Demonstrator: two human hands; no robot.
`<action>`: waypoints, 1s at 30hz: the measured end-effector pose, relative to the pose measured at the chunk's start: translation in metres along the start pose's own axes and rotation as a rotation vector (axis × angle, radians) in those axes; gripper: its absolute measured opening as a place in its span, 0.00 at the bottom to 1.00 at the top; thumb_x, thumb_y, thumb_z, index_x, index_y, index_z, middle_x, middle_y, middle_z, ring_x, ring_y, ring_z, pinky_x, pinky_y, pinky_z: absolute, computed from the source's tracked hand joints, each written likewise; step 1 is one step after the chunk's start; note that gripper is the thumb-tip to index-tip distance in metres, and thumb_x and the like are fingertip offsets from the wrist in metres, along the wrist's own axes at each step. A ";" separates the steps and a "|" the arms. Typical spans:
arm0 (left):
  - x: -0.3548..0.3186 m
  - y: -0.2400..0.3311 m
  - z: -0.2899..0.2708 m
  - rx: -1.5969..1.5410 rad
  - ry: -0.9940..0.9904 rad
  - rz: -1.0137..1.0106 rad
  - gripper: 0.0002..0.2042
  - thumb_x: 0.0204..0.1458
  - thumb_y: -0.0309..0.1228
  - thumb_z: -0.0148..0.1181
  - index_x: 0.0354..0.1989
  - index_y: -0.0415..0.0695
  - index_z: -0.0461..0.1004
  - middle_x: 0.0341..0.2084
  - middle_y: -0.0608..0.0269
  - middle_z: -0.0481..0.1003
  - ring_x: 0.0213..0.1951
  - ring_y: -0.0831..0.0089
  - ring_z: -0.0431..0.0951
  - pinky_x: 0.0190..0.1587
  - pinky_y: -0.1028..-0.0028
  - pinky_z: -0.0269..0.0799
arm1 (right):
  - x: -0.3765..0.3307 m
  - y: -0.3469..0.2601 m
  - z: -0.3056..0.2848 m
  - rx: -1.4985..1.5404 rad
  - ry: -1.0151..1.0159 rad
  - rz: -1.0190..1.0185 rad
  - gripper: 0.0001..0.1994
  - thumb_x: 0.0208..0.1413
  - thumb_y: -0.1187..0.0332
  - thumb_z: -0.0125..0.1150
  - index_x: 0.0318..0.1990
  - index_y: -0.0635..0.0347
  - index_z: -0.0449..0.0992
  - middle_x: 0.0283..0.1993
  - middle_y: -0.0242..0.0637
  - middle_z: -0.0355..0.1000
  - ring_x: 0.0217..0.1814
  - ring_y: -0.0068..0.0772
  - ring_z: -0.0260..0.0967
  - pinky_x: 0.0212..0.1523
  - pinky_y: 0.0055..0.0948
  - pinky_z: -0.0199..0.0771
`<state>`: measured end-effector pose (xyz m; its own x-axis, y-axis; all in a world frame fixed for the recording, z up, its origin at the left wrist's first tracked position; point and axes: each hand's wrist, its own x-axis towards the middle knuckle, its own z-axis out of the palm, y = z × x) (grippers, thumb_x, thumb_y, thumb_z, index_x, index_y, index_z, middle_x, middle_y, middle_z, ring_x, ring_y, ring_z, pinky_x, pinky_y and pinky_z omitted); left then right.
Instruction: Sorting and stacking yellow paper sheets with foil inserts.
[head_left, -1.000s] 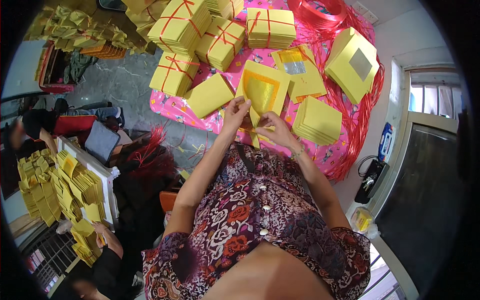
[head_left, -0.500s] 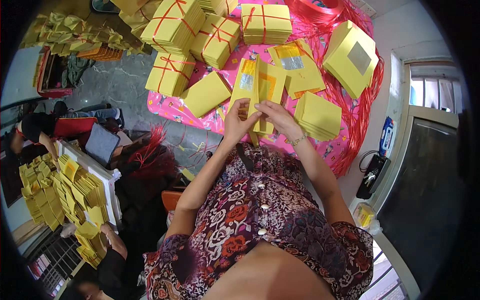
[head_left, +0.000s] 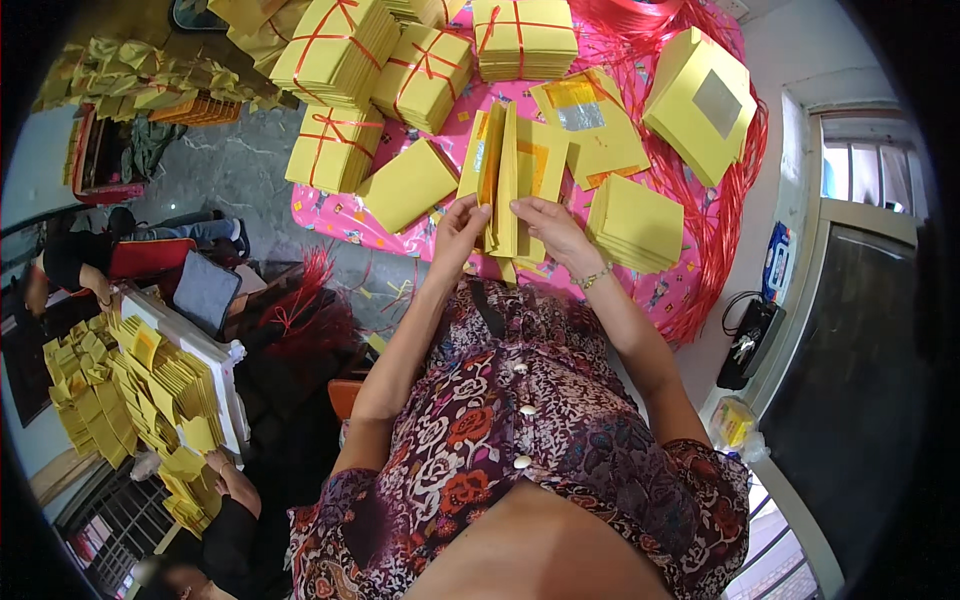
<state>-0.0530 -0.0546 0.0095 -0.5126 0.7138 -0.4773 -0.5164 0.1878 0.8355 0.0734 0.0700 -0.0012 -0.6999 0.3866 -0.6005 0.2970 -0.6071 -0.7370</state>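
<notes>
The person's forearms reach forward and angle inward, fingers bent. The left hand (head_left: 460,235) and right hand (head_left: 555,230) each pinch one side of the folded yellow paper (head_left: 508,180), which stands partly opened between them; a yellow stack (head_left: 640,220) lies just right of the right hand.

2 forearms (head_left: 405,335) forward, fingers (head_left: 540,211) bent

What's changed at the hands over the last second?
A folded paper now stands up between the left hand and the right hand, where a gold square showed a second ago. The hands, together half a second ago, have parted slightly, both still touching it. The tied bundles stayed put.
</notes>
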 end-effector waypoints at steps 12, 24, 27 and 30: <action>0.005 -0.002 -0.015 0.038 -0.077 -0.048 0.13 0.59 0.33 0.51 0.50 0.40 0.70 0.36 0.70 0.74 0.33 0.83 0.73 0.36 0.80 0.70 | -0.001 -0.004 0.005 -0.002 0.004 0.032 0.14 0.57 0.57 0.59 0.42 0.56 0.77 0.36 0.23 0.73 0.36 0.12 0.64 0.37 0.16 0.60; 0.002 0.022 -0.007 0.744 -0.115 0.319 0.46 0.38 0.44 0.72 0.62 0.39 0.50 0.43 0.45 0.73 0.43 0.58 0.77 0.46 0.67 0.72 | 0.000 -0.004 0.007 0.033 -0.015 0.021 0.15 0.57 0.60 0.58 0.44 0.63 0.76 0.38 0.30 0.74 0.39 0.17 0.69 0.42 0.18 0.68; -0.001 0.024 -0.006 0.737 -0.145 0.266 0.50 0.36 0.44 0.73 0.64 0.38 0.46 0.47 0.42 0.71 0.48 0.53 0.74 0.49 0.63 0.71 | 0.000 -0.005 0.008 0.046 0.002 0.042 0.15 0.57 0.59 0.59 0.43 0.62 0.76 0.38 0.29 0.74 0.39 0.17 0.69 0.40 0.18 0.68; -0.002 0.021 -0.004 0.744 -0.118 0.438 0.53 0.35 0.44 0.73 0.66 0.39 0.43 0.52 0.40 0.66 0.52 0.52 0.70 0.51 0.63 0.69 | -0.003 -0.010 0.011 -0.001 0.026 0.052 0.16 0.56 0.59 0.59 0.43 0.62 0.76 0.37 0.29 0.74 0.39 0.16 0.68 0.41 0.18 0.68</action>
<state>-0.0654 -0.0543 0.0269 -0.4643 0.8825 -0.0746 0.3143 0.2429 0.9177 0.0656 0.0673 0.0118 -0.6666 0.3727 -0.6455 0.3331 -0.6258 -0.7053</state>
